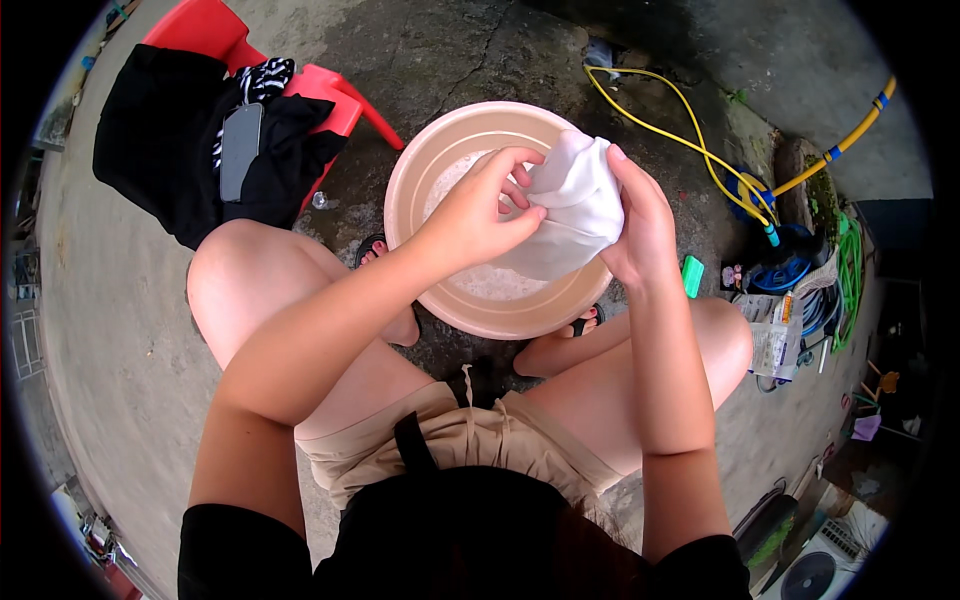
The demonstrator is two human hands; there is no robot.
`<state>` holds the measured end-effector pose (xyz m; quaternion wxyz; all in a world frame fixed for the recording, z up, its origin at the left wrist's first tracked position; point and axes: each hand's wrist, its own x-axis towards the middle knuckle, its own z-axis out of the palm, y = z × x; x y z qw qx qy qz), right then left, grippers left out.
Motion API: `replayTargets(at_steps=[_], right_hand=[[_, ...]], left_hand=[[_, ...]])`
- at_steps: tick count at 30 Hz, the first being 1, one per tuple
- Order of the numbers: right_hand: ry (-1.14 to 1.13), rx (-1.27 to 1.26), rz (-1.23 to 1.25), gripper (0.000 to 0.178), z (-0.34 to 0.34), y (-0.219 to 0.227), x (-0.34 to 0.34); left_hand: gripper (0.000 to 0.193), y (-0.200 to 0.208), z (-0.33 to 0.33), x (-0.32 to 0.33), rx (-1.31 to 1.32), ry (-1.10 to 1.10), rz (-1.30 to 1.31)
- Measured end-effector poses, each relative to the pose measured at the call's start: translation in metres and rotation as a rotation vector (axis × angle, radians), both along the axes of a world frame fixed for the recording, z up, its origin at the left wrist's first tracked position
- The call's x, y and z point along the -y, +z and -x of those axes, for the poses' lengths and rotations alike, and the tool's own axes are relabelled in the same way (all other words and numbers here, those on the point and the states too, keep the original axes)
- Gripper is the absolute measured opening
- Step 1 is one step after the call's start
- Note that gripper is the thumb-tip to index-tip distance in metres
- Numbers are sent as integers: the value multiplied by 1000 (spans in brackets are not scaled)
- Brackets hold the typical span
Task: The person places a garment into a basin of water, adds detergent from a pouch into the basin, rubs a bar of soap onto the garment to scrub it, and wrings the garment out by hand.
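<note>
A white cloth (578,200), wet-looking and bunched in folds, is held up over a beige-pink basin (404,190). My right hand (642,222) supports it from the right side, with the thumb along its upper edge and the other fingers partly hidden behind it. On the cloth's left edge rest the thumb and curled fingers of my left hand (492,205). Below, foamy water (497,284) lies in the basin, which stands on the ground between my feet. What kind of garment or cloth it is cannot be made out.
At the left, a red plastic chair (205,28) bears black clothing (150,130) and a phone (240,152). A green bar (692,276) lies right of the basin. Further right are a yellow hose (690,135), a green hose (849,285) and a printed bag (772,340).
</note>
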<state>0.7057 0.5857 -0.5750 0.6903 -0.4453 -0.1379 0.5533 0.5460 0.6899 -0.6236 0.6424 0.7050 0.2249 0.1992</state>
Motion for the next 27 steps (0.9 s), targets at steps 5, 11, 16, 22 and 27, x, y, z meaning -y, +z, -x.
replayTargets(at_steps=[5, 11, 16, 22, 27], right_hand=[[84, 112, -20, 37, 0, 2, 1], [138, 573, 155, 52, -9, 2, -1], [453, 1087, 418, 73, -3, -3, -7], [430, 1017, 345, 38, 17, -33, -9], [291, 452, 293, 33, 12, -27, -7]], left_hand=[[24, -6, 0, -10, -169, -43, -148], [17, 14, 4, -20, -99, 79, -234], [25, 44, 9, -22, 28, 125, -35], [25, 33, 6, -36, 18, 73, 275], [26, 33, 9, -46, 11, 53, 388]])
